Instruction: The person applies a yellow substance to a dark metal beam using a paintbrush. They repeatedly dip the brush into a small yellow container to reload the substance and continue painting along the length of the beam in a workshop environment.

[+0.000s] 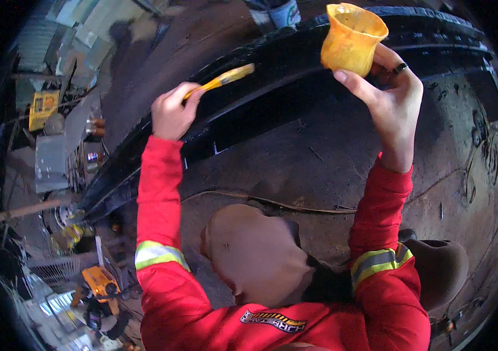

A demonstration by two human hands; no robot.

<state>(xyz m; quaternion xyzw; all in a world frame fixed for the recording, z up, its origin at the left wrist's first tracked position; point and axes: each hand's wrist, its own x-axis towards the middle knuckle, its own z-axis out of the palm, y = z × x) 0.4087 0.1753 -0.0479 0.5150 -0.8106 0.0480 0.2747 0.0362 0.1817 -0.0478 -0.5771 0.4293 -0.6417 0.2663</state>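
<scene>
My left hand [174,111] is closed round the handle of a paintbrush [225,78], whose yellow-coated bristles point up and to the right. Raised at the upper right, my right hand [394,88] grips a yellow cup [351,44] with a flared, wavy rim, thumb at its near side and fingers behind. Its opening faces up, and the contents cannot be made out clearly. Brush and cup are well apart. Beyond and beneath both hands runs a long black metal beam [284,73].
A white and blue bucket [284,14] stands beyond the beam. Scrap, a yellow container [43,110] and an orange machine [101,282] crowd the left side. A cable [272,203] crosses the dark floor [295,158] near my knees.
</scene>
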